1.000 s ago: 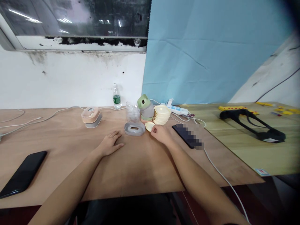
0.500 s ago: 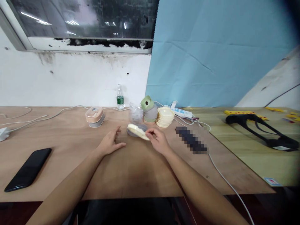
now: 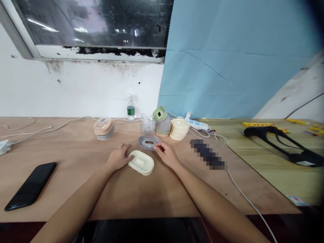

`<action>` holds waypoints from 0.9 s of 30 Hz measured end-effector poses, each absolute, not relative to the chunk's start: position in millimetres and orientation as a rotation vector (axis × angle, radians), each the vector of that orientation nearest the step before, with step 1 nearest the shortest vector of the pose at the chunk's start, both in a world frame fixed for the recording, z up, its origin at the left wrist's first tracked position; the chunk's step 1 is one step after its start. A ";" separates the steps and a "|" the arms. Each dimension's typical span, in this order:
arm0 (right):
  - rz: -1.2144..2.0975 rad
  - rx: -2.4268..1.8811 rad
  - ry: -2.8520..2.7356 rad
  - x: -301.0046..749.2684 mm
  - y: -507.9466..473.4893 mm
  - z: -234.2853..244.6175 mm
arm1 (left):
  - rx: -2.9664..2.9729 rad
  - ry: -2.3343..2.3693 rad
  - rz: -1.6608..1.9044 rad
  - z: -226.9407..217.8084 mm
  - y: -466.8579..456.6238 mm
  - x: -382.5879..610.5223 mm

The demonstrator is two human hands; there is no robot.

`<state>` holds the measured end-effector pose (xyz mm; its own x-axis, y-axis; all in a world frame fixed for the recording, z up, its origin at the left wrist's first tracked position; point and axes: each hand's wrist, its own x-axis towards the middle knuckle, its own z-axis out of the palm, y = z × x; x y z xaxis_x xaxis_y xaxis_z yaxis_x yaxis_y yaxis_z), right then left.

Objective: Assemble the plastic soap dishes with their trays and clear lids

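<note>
A cream rounded-rectangular plastic piece (image 3: 141, 162) lies on the table, with a raised bar at its middle. The thumb of my left hand (image 3: 119, 157) touches its left edge, while the other fingers stay apart from the thumb. Just beyond it rests a grey oval shell (image 3: 144, 141) with a slot in its floor. My right hand (image 3: 166, 153) pinches the near right rim of this shell. Behind stand a stack of clear plastic pieces (image 3: 147, 126), a stack of green and grey shells (image 3: 162, 122) and a stack of cream pieces (image 3: 179, 129).
A peach-and-grey box (image 3: 103, 128) sits at the back left, near a water bottle (image 3: 131, 109). A black phone (image 3: 30, 186) lies at left. Right of my hands are a blurred-out dark object (image 3: 209, 154), a power strip (image 3: 198, 125), cables and a black frame (image 3: 283, 143).
The cream piece has come out of my right hand and now lies flat, nearer me, by my left thumb. My right hand has taken hold of the grey shell's rim.
</note>
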<state>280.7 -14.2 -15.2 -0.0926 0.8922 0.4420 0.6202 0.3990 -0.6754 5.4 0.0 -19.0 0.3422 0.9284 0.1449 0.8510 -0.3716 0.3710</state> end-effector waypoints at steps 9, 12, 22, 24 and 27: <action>0.400 -1.364 -1.585 306.5 12.8 -31.6 | 2.420 1.451 0.559 -24.2 4.8 -1.3; 0.403 -1.359 -1.590 306.8 15.7 -36.4 | 2.413 1.407 0.558 -23.3 4.6 -1.3; 0.262 -1.347 -1.896 309.1 16.6 -36.3 | 2.401 1.378 0.551 -19.9 2.8 -1.0; 0.316 -1.349 -1.943 309.0 16.9 -37.5 | 2.393 1.404 0.545 -20.0 2.5 0.0; 0.383 -1.348 -1.970 308.0 16.7 -38.9 | 2.385 1.402 0.568 -21.7 2.2 1.8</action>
